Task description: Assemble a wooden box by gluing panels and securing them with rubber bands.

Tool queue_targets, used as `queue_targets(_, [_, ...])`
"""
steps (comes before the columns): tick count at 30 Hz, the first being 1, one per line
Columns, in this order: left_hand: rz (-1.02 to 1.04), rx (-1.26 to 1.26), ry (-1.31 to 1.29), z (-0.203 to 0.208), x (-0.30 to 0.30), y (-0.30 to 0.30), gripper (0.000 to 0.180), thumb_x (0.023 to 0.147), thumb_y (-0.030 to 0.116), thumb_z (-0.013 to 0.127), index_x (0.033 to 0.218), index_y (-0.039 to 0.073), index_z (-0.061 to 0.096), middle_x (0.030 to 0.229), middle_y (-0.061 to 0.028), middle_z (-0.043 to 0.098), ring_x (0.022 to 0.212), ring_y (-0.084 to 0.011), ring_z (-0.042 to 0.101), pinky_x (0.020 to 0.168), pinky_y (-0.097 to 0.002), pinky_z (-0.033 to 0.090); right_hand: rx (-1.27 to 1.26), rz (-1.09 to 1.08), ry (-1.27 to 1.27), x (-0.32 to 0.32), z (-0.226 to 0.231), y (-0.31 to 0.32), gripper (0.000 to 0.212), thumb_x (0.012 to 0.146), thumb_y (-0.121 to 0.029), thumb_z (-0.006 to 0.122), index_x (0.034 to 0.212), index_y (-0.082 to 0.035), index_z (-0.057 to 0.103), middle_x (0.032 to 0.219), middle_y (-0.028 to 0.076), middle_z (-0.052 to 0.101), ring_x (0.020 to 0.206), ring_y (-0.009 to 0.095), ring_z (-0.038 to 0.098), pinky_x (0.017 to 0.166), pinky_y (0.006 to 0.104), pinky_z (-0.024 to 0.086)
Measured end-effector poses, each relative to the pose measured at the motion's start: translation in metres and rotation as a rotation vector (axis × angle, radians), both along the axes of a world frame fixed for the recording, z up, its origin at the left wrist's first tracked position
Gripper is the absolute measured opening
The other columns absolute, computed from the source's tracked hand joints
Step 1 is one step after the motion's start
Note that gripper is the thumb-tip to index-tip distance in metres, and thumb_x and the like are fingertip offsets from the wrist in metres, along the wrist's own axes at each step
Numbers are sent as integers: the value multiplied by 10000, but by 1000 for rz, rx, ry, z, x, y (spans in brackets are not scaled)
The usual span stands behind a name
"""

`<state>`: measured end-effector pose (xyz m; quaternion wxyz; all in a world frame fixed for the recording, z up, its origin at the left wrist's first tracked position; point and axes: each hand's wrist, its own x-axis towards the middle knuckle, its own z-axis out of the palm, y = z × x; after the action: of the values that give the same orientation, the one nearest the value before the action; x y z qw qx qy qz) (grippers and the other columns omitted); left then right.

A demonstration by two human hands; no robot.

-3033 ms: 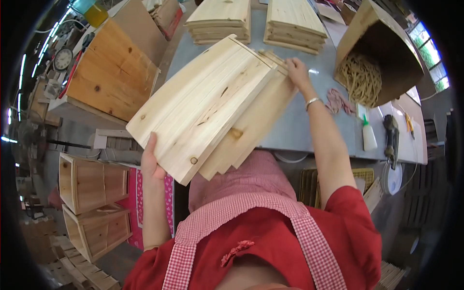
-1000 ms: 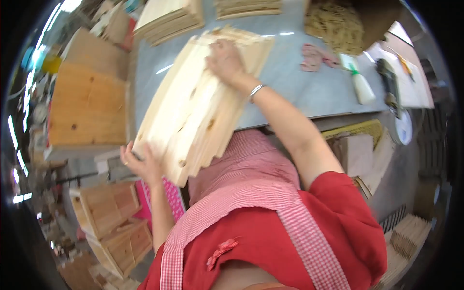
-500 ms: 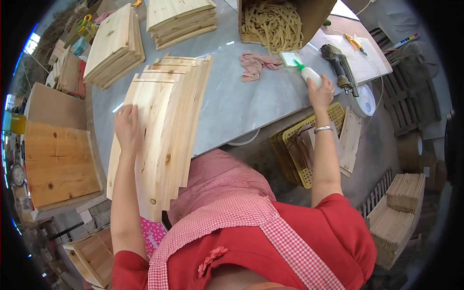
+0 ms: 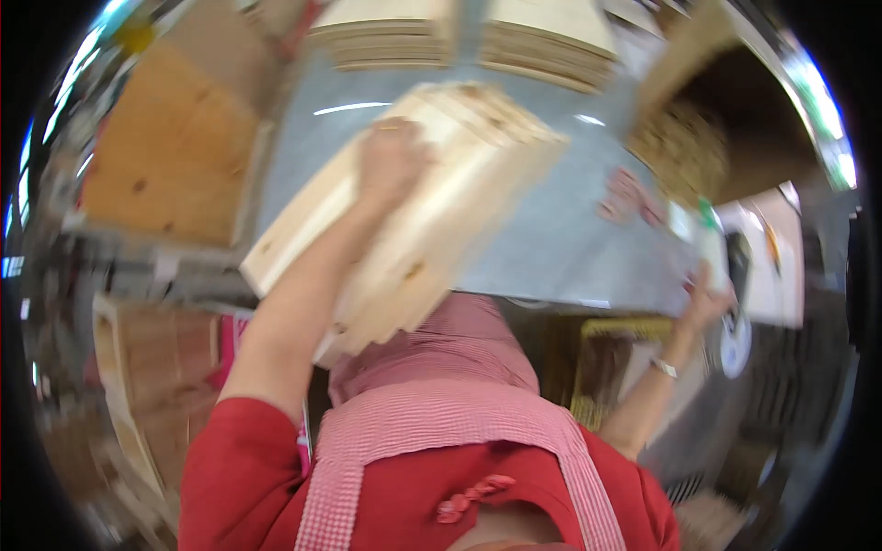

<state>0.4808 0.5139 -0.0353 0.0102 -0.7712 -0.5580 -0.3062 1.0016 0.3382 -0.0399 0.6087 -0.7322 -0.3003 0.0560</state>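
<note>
A fanned stack of pale wooden boards [image 4: 450,207] lies slantwise on the grey table, its near end overhanging the front edge. My left hand [image 4: 390,161] rests on the boards toward their far end; its fingers look bent but are smeared by motion. Off to the right, my right hand [image 4: 707,298] is closed around the lower part of a white squeeze bottle [image 4: 713,253] with a green nozzle. Beside the nozzle is a small whitish pad [image 4: 681,222]. A crumpled pink cloth [image 4: 627,197] lies to the left of it.
Two board stacks [image 4: 386,41] [image 4: 551,41] stand at the table's [image 4: 542,257] far side. An open box [image 4: 763,110] of tan strips is at the back right. Below the front edge sits a yellow crate [image 4: 588,367]; a large wooden panel [image 4: 170,147] stands left.
The whole view has swung left, so the table appears further right and blurred. My left hand has shifted along the boards toward their far end. My right hand still holds the bottle.
</note>
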Motion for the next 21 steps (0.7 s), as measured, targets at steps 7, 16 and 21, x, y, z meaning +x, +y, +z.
queue_targets(7, [7, -78, -105, 6, 20, -8, 305, 821, 282, 663, 962, 12, 654, 1158, -189, 618, 1191, -365, 521, 1016, -485, 407, 363, 280, 371, -56, 29, 63, 493, 980, -374, 609, 1142, 89, 557, 863, 127, 624, 748, 204, 569, 669, 278, 454])
queue_targets(16, [3, -64, -121, 6, 12, -3, 323, 815, 283, 651, 972, 2, 657, 1124, -197, 626, 1193, -359, 522, 1030, -480, 400, -24, 579, 987, -120, 51, 123, 304, 988, -372, 578, 1015, -72, 621, 846, 86, 573, 731, 178, 531, 591, 334, 444])
queue_targets(21, [22, -23, -61, 3, 2, -2, 327, 813, 286, 675, 1016, 30, 655, 1186, -217, 634, 1125, -386, 561, 979, -517, 424, 236, 467, 231, -187, 7, 187, 449, 890, -296, 764, 1145, -14, 525, 987, 107, 629, 727, 173, 620, 538, 291, 508])
